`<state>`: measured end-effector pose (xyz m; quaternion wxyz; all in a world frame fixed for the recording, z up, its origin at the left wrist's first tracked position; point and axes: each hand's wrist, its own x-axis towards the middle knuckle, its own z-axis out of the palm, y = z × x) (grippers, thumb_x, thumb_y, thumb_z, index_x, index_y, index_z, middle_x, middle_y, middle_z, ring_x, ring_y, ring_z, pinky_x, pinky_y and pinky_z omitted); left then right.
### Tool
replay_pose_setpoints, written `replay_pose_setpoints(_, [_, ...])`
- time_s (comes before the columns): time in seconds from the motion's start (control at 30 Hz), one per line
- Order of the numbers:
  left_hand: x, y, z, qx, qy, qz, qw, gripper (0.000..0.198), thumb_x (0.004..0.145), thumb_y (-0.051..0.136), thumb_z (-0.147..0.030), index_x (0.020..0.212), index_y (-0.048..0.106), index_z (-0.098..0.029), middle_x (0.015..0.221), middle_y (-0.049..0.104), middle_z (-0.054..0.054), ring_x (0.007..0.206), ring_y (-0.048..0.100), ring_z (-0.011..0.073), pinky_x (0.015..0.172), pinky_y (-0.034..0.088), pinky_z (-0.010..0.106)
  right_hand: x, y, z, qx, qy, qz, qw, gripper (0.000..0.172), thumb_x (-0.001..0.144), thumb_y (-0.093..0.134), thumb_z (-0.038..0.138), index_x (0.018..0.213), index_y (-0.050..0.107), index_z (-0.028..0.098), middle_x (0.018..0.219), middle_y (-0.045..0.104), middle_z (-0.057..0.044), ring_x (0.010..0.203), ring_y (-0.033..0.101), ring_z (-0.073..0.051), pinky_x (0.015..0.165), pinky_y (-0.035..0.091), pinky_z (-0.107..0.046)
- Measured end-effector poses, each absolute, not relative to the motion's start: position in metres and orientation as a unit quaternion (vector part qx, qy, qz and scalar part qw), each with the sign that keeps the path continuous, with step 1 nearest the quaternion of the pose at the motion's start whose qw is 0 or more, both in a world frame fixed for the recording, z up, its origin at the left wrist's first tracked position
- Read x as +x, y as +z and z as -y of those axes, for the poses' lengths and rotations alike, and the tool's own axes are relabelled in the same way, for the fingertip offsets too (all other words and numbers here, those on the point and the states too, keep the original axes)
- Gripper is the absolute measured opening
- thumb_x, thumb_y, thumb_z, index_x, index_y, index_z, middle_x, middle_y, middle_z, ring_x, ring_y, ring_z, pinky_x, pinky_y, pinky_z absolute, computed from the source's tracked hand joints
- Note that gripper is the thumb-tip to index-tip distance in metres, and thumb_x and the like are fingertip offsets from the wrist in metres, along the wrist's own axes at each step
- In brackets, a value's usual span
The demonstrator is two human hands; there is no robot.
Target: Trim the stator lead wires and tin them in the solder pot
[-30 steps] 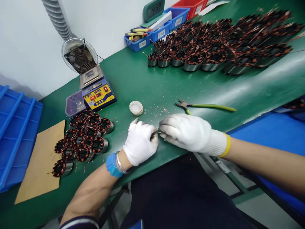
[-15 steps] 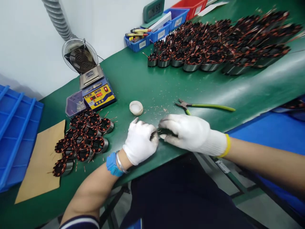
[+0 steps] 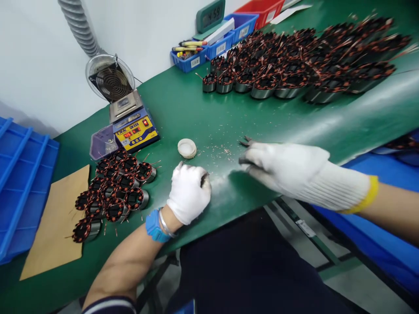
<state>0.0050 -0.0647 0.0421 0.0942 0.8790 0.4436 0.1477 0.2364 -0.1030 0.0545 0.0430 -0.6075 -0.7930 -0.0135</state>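
My left hand [image 3: 190, 192], in a white glove, rests at the near part of the green bench with its fingers curled closed. Whatever is inside the fingers is hidden. Just beyond it stands a small round white dish [image 3: 187, 148]. My right hand [image 3: 284, 168], also gloved, is over the green-handled cutting pliers [image 3: 248, 141]. Only the jaws of the pliers show past the fingertips; the glove covers the handles. The fingers of this hand reach forward, loosely apart and dark at the tips. Copper-coloured wire scraps [image 3: 225, 150] lie scattered between the hands.
Several wire-wound motor stators [image 3: 116, 209] stand at the left by a cardboard sheet [image 3: 55, 226]. More stators [image 3: 265, 87] fill the back right. A soldering pot [image 3: 135, 131] displaying red digits sits at the back left under a duct. Blue bins [image 3: 188, 64] line the wall.
My right hand has moved away from the left one, rightward, and now covers the handles of the pliers. The left hand has shifted slightly left and stays closed.
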Motion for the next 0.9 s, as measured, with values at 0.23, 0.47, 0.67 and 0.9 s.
replay_pose_setpoints(0.23, [-0.021, 0.068, 0.064, 0.890, 0.133, -0.423, 0.102, 0.054, 0.081, 0.062, -0.018, 0.134, 0.058, -0.013, 0.126, 0.071, 0.015, 0.122, 0.065, 0.0326, 0.120, 0.043, 0.055, 0.176, 0.054, 0.125, -0.611, 0.344, 0.707, 0.094, 0.020, 0.090, 0.065, 0.042, 0.096, 0.074, 0.026, 0.092, 0.078, -0.004, 0.077, 0.072, -0.023, 0.058, 0.036, -0.028])
replay_pose_setpoints(0.47, [-0.022, 0.079, 0.061, 0.892, -0.010, -0.445, 0.076, 0.057, 0.086, 0.063, -0.023, 0.142, 0.058, -0.013, 0.118, 0.073, 0.015, 0.109, 0.069, 0.0351, 0.097, 0.057, 0.049, 0.155, 0.055, 0.112, -0.632, 0.352, 0.687, 0.069, 0.017, 0.092, 0.059, 0.035, 0.084, 0.068, 0.023, 0.086, 0.075, -0.004, 0.078, 0.068, -0.022, 0.056, 0.025, -0.028])
replay_pose_setpoints(0.67, [-0.014, 0.086, 0.070, 0.891, 0.001, -0.450, 0.062, 0.055, 0.081, 0.068, -0.030, 0.133, 0.064, -0.014, 0.110, 0.074, 0.016, 0.102, 0.069, 0.0372, 0.089, 0.057, 0.052, 0.178, 0.048, 0.112, -0.614, 0.393, 0.671, 0.134, 0.012, 0.087, 0.056, 0.029, 0.083, 0.066, 0.023, 0.080, 0.073, -0.001, 0.073, 0.066, -0.019, 0.062, 0.038, -0.028])
replay_pose_setpoints(0.9, [-0.008, 0.059, 0.081, 0.924, 0.134, -0.340, 0.111, 0.021, 0.086, 0.061, -0.018, 0.102, 0.073, -0.025, 0.098, 0.078, 0.005, 0.132, 0.060, 0.0325, 0.123, 0.031, 0.063, 0.181, 0.038, 0.120, -0.628, 0.394, 0.624, 0.247, 0.017, 0.085, 0.057, 0.037, 0.079, 0.063, 0.023, 0.068, 0.068, 0.000, 0.061, 0.060, -0.017, 0.055, 0.041, -0.028])
